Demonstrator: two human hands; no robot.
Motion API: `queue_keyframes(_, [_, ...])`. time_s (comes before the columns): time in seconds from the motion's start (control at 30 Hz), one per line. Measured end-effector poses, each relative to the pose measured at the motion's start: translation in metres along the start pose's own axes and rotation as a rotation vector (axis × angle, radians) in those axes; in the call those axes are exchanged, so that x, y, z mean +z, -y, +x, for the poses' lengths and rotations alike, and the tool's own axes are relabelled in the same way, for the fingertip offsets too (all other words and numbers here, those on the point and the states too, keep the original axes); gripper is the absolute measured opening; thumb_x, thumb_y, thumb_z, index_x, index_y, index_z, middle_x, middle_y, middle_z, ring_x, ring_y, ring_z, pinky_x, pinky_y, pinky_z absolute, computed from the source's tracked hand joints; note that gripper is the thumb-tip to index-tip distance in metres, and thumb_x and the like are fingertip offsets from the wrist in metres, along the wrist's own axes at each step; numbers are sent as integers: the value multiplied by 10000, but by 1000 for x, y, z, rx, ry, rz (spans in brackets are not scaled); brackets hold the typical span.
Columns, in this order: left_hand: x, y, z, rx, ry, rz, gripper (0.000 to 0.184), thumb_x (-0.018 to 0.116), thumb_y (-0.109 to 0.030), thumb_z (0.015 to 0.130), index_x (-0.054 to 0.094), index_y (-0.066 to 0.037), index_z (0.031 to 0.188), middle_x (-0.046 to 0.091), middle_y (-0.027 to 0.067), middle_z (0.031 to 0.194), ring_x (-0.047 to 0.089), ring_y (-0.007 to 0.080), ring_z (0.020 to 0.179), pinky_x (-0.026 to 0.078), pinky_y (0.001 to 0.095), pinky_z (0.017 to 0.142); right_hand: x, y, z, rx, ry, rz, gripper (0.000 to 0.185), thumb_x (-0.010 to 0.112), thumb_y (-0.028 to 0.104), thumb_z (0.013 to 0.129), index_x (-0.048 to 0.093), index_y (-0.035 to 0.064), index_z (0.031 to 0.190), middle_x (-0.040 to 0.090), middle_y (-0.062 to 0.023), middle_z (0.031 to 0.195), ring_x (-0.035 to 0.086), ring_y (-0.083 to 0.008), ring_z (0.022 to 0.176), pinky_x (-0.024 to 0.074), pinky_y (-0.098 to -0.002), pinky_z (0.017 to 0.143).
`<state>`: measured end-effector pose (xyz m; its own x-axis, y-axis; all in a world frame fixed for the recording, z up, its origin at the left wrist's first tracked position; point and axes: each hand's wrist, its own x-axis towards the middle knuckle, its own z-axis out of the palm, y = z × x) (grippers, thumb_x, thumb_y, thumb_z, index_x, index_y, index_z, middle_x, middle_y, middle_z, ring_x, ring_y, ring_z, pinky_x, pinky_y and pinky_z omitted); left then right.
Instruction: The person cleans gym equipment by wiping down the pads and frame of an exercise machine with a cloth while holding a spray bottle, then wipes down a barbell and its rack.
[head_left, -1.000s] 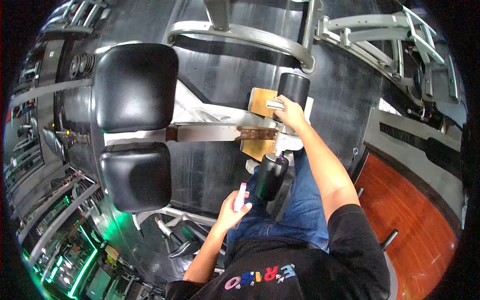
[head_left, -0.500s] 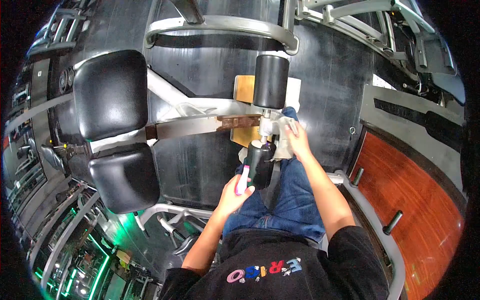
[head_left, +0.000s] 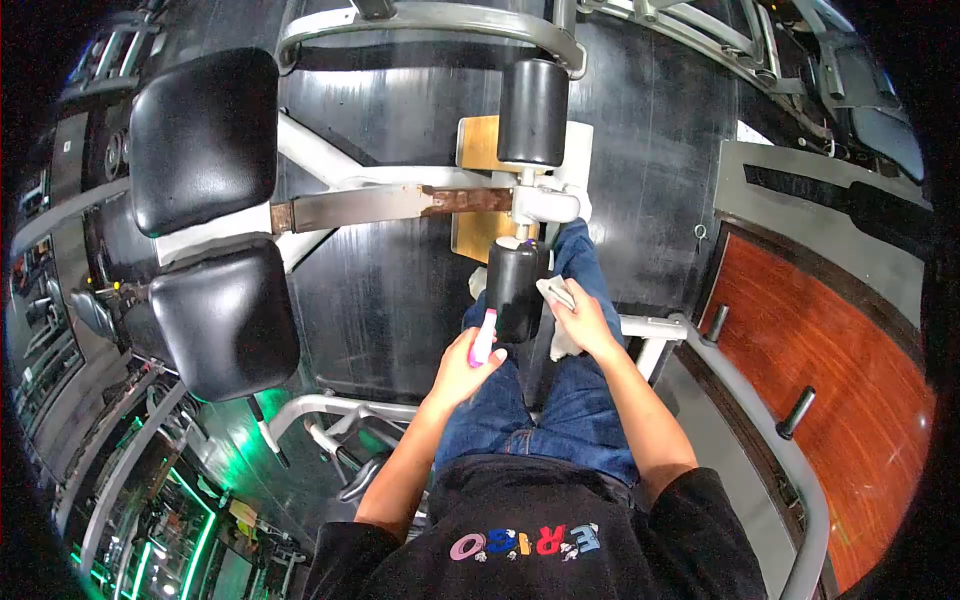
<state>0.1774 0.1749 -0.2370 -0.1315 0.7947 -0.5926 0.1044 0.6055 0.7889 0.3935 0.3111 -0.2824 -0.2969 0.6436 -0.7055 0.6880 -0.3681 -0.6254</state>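
My left hand [head_left: 462, 372] is closed around a white and pink bottle [head_left: 484, 338], seen from above; its lower part is hidden. Just beyond it is the near black padded roller [head_left: 514, 290] of an exercise machine. My right hand [head_left: 588, 322] grips a pale grey cloth [head_left: 563, 343], which hangs over my jeans to the right of that roller. A white metal joint [head_left: 540, 205] links the near roller to the far black roller [head_left: 534, 112]. From the joint a beam [head_left: 370, 208] with a rusty brown stretch runs left.
Two black padded cushions, an upper one [head_left: 205, 140] and a lower one [head_left: 225, 320], sit at the left. Wooden footplates [head_left: 480, 235] lie beneath the beam. A curved grey frame [head_left: 430, 20] crosses the top. Pegs [head_left: 797, 412] stick out by a reddish wood panel [head_left: 830, 400] at right.
My right hand has drawn the cloth back from the white joint toward me, beside the near roller. My left hand still holds the bottle. The view has shifted, so the machine appears higher.
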Motion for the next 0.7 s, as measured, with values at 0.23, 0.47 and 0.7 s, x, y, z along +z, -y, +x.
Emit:
queue_keyframes(0.23, [18,4,7,-229,65,225,450,703,-444,819,576,-13,851,644,189,752,665,360,743,498,432,684,-9,-18,5,-72,-217,94,263,617,214,918,555,8,1070,667,-169,909,649,-201,835,494,-347,743])
queue_keyframes(0.47, [37,9,10,-210,111,228,476,699,-478,813,582,-17,817,636,187,728,653,342,705,484,420,662,-22,-40,-12,-13,-243,87,267,614,245,938,578,9,1058,654,-78,858,590,-111,776,481,-287,701])
queue_keyframes(0.7, [38,29,-15,-319,159,305,519,686,-527,791,623,-13,830,668,238,800,674,404,817,514,461,719,-7,-46,-11,-9,-225,37,354,629,275,918,578,-6,1126,688,-207,964,691,-277,914,507,-353,771])
